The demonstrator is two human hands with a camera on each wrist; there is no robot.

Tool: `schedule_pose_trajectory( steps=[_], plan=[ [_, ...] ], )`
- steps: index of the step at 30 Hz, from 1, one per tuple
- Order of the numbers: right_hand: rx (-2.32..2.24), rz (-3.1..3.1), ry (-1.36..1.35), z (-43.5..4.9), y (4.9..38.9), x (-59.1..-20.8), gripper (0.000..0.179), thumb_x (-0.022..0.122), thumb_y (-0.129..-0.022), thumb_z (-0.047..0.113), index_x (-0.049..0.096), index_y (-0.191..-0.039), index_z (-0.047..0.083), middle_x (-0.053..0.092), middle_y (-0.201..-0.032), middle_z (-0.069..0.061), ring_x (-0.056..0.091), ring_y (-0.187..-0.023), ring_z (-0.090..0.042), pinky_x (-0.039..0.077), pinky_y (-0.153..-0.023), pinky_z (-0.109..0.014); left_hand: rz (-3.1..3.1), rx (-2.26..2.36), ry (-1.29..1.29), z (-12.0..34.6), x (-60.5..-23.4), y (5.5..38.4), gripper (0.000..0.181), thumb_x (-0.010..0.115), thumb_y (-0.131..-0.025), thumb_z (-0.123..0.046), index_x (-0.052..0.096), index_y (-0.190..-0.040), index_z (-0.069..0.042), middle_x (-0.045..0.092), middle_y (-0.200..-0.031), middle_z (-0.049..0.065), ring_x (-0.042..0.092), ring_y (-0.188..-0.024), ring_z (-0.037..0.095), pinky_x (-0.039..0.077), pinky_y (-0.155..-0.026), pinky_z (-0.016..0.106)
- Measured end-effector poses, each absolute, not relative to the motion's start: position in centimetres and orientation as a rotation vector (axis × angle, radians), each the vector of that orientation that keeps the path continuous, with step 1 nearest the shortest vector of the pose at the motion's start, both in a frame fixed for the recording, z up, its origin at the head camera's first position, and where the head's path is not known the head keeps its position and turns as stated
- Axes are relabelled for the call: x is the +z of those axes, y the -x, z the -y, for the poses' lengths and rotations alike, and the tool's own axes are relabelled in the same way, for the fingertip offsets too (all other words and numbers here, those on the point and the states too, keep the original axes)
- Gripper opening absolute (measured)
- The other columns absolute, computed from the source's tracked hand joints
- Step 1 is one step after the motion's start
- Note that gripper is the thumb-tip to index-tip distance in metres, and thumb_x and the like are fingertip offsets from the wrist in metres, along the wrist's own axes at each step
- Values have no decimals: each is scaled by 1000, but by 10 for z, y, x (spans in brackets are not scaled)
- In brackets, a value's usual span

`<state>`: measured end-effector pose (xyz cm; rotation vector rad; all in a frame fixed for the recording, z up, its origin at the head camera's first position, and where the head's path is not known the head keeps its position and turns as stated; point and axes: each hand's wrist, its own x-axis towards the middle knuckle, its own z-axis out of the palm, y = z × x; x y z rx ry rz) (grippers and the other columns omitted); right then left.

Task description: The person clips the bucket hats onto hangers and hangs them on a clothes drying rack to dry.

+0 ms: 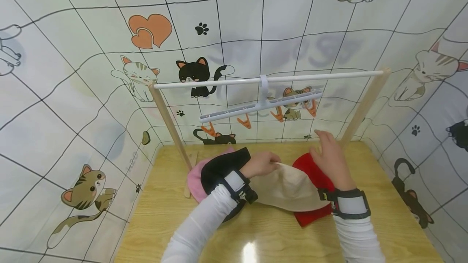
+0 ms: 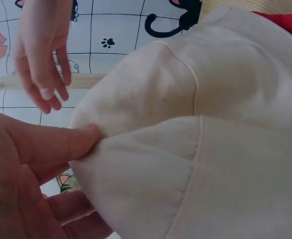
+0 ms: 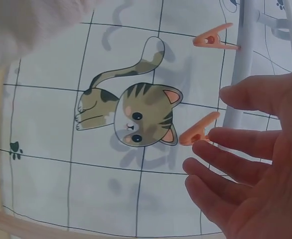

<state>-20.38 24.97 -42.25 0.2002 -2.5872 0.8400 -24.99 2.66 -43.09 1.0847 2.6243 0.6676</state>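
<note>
Apparent step: positioning. Below the hanger (image 1: pixel 234 111), left hand (image 1: pixel 261 164) pinches cream hat (image 1: pixel 287 188); right hand (image 1: pixel 330 159) holds nothing. Next move likely requires opening the hanger's rightmost clip (image 1: pixel 312 109).

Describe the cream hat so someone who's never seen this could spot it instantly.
Start with the white rail on wooden posts above the table. Below its hanger, the left hand pinches the cream hat, which lies between black cloth and red cloth. It alone is cream, unlike the black, the red and the pink cloth.
</note>
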Motion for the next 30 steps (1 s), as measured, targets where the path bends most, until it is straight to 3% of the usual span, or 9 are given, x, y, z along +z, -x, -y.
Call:
schedule_pose_trajectory(
  steps=[11, 23, 30],
  plan=[
    [794, 2566, -85, -249, 236, -386, 53, 57, -92, 11, 40, -135, -15, 45, -129, -36, 43, -118, -50, 37, -95, -61, -2606, 685, -1088, -26, -432, 251, 13, 63, -93, -11, 74, -100, -8, 68, -90, -1, 54, -76, 10, 41, -68, 18],
    [647, 2656, -73, -253, 276, -358, 54, 57, -90, 14, 42, -130, -19, 48, -116, -39, 50, -101, -53, 45, -74, -62, -2610, 698, -1136, -26, -441, 252, 11, 64, -92, -11, 74, -95, -7, 64, -80, -4, 50, -68, 8, 38, -60, 17],
    [646, 2658, -105, -252, 294, -359, 54, 59, -89, 13, 43, -130, -18, 50, -115, -39, 52, -98, -52, 45, -73, -63, -2601, 693, -1105, -24, -444, 251, 10, 65, -91, -10, 74, -93, -8, 61, -77, -5, 50, -65, 8, 38, -57, 16]
  ],
)
